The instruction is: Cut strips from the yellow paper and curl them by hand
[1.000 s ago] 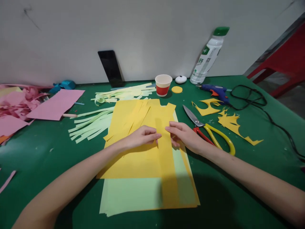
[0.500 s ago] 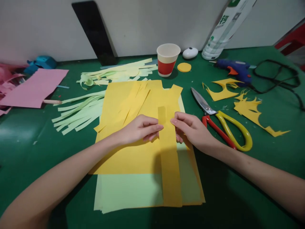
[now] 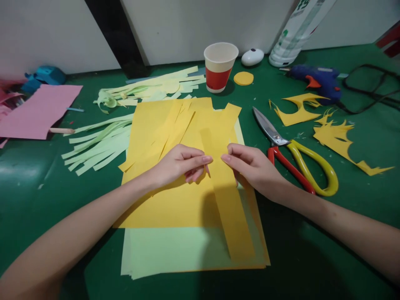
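Note:
A long yellow paper strip (image 3: 233,212) is pinched between my two hands, tilted with its lower end to the right. My left hand (image 3: 184,164) grips its left edge between thumb and fingers. On the opposite edge, my right hand (image 3: 250,166) holds it the same way. Beneath lies a yellow sheet (image 3: 156,208) with several narrow yellow pieces on its upper part. Under that, a stack of pale green sheets (image 3: 175,252) sticks out toward me. Scissors (image 3: 281,146) with one red and one yellow handle lie open, right of my right hand.
Behind stand a red-and-white paper cup (image 3: 218,68), yellow paper discs (image 3: 243,78) and a white rounded object (image 3: 252,57). A blue glue gun (image 3: 315,81) and yellow scraps (image 3: 340,137) lie right. Fringed green paper (image 3: 103,141) and pink paper (image 3: 40,110) lie left.
The yellow strip has swung, its lower end moving right and its upper end slightly left. Both hands still pinch it. The view has shifted slightly.

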Tool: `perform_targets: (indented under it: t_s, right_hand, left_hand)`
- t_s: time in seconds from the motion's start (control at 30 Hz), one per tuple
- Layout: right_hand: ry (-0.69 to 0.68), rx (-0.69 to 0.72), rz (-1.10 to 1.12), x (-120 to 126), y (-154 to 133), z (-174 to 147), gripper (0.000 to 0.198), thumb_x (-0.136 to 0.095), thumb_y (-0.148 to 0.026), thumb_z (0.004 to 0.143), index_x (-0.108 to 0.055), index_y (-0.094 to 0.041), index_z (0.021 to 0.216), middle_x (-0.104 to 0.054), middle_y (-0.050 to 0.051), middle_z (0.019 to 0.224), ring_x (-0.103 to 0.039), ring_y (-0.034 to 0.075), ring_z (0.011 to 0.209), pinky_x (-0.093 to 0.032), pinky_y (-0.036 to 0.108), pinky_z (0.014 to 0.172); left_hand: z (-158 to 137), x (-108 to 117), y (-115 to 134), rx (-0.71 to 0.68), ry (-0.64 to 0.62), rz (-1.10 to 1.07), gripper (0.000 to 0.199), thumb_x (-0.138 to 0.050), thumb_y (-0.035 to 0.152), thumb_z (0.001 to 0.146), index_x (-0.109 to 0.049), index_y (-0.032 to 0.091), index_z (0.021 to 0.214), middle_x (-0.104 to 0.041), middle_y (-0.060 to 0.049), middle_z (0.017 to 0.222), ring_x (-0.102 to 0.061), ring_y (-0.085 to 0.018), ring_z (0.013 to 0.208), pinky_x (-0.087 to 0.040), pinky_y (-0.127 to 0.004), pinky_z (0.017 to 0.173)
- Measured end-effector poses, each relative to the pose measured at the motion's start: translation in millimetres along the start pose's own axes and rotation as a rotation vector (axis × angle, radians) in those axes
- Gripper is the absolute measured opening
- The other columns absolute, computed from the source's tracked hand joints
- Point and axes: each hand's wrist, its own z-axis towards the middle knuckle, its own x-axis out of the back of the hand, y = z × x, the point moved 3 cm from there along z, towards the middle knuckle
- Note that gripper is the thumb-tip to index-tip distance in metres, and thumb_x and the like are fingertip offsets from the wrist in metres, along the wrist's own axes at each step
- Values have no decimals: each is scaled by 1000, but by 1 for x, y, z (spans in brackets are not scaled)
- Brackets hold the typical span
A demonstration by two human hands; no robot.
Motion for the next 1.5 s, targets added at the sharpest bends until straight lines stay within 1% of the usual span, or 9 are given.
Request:
perform_targets:
  t_s: [0.13, 0.2, 0.43, 0.7, 0.9, 1.03, 1.17, 1.33, 1.5]
  right_hand:
    - [-1, 36, -101, -1, -3, -1, 30, -47, -20, 80, -35, -21, 53, -38, -8, 39, -40, 5, 36, -30, 19, 38]
    - [-1, 40, -138, -1, -2, -1, 31, -46, -21, 80, -34, -21, 52, -38, -8, 39, -39, 5, 37, -29, 20, 38]
    - [34, 104, -217, -1, -2, -1, 32, -42, -22, 84, -29, -22, 55, -32, -8, 42, -36, 6, 39, -26, 22, 41]
    - [72, 137, -278, 0, -1, -3, 31, -40, -24, 86, -29, -22, 57, -31, -7, 47, -34, 8, 45, -25, 24, 43]
    - [86, 116, -259, -2, -1, -3, 31, -40, -26, 86, -30, -22, 57, -32, -6, 48, -34, 9, 45, -26, 25, 44]
    - [48, 96, -243, -2, -2, -3, 31, -42, -25, 85, -30, -22, 57, -31, -6, 48, -34, 9, 44, -26, 24, 43]
    - [27, 106, -262, -2, -2, -3, 33, -44, -24, 83, -28, -22, 55, -30, -7, 47, -33, 8, 43, -23, 24, 42]
    - [66, 111, -265, -1, -1, -3, 31, -43, -23, 85, -30, -21, 56, -32, -6, 49, -34, 8, 45, -25, 24, 43]
    - [121, 87, -223, 0, 0, -4, 31, -42, -24, 86, -30, -21, 57, -33, -5, 51, -35, 9, 48, -29, 23, 46]
  left_hand:
    - [0, -3, 1, 4, -54, 235, 42, -48, 34, 84, -52, 12, 48, -51, 2, 45, -41, -4, 39, -32, -17, 42]
    - [-1, -4, 1, 8, -73, 266, 43, -48, 34, 84, -53, 12, 48, -51, 2, 45, -39, -3, 38, -31, -18, 41]
    - [1, -3, 0, -12, -16, 178, 42, -49, 30, 84, -49, 13, 46, -48, 3, 43, -46, -4, 42, -37, -17, 47]
    - [2, -3, 3, 1, -20, 167, 42, -50, 28, 84, -50, 13, 45, -48, 3, 42, -44, -4, 40, -38, -17, 47]
    - [0, -1, 2, 17, 24, 208, 42, -53, 33, 81, -50, 13, 44, -48, 2, 41, -45, -5, 40, -37, -18, 45]
    - [-1, -1, 3, 34, 46, 201, 41, -53, 33, 81, -49, 13, 46, -49, 2, 42, -47, -6, 41, -37, -18, 45]
    - [-1, -3, 2, 57, 1, 228, 39, -52, 34, 81, -50, 13, 48, -52, 2, 45, -45, -5, 41, -34, -17, 42]
    - [0, -3, 2, 2, -10, 249, 44, -50, 33, 83, -49, 12, 45, -50, 2, 43, -42, -4, 39, -34, -17, 43]
    - [0, -1, 3, 9, 22, 210, 42, -52, 32, 83, -50, 13, 46, -50, 2, 42, -45, -4, 40, -37, -17, 46]
